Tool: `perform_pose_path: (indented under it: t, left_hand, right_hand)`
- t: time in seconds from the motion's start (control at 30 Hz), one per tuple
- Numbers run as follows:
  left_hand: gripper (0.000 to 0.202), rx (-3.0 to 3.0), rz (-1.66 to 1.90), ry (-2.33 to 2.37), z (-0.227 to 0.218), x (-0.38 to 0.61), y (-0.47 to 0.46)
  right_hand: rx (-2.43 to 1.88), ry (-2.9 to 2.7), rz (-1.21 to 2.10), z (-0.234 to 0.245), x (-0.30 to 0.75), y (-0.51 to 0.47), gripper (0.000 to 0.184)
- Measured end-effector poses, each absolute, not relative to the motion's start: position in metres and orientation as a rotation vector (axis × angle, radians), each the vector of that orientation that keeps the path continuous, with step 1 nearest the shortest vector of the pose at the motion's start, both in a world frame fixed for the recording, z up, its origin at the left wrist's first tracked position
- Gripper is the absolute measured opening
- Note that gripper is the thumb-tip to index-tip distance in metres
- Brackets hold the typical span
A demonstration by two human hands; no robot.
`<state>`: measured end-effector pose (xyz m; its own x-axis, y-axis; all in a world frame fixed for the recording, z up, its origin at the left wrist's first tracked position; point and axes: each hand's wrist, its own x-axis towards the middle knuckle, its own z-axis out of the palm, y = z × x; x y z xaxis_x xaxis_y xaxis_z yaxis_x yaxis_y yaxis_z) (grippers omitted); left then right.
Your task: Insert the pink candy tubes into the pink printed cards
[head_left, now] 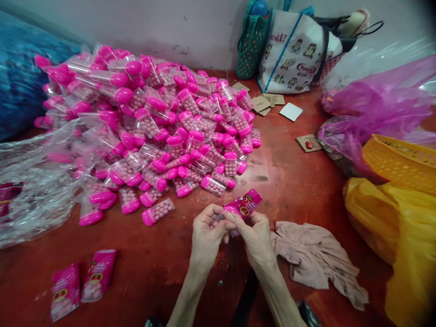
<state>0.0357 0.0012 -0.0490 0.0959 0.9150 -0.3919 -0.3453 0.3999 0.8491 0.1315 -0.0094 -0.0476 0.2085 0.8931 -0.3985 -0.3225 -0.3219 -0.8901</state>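
Note:
Close together over the red table, my left hand [207, 231] and my right hand [254, 234] are both closed at the fingertips. My right hand pinches a pink printed wrapper sleeve [248, 202] with a strawberry picture. Between the fingers of my left hand shows part of a clear candy container, mostly hidden, touching the sleeve's lower end. Beyond my hands lies a big heap of clear candy containers [177, 147] with bright pink caps and pink balls inside. One loose container [158, 212] rests at the heap's near edge. Two wrapped containers [98, 275] lie at the front left.
A crumpled beige cloth [315, 254] is right of my hands. Farther right are a yellow basket [398, 159], a yellow plastic bag [408, 236] and a purple bag [374, 100]. Clear plastic [37, 181] covers the left side. A white printed tote [293, 52] stands against the wall.

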Motion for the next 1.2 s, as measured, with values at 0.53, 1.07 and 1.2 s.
perform_pose_path:
  t: [0.53, 1.07, 1.2]
  left_hand:
    - [0.029, 0.793, 1.026, 1.020, -0.030, 0.046, -0.007]
    - [0.017, 0.712, 1.204, 1.204, -0.035, 0.059, -0.012]
    - [0.019, 0.833, 1.201, 1.263, -0.038, 0.059, -0.016]
  right_hand:
    - [-1.249, -0.388, 1.435, -0.042, 0.133, -0.011, 0.024]
    - [-1.033, -0.276, 1.561, -0.038, 0.131, -0.009, 0.033]
    - [-1.034, -0.195, 1.550, -0.033, 0.133, -0.007, 0.023]
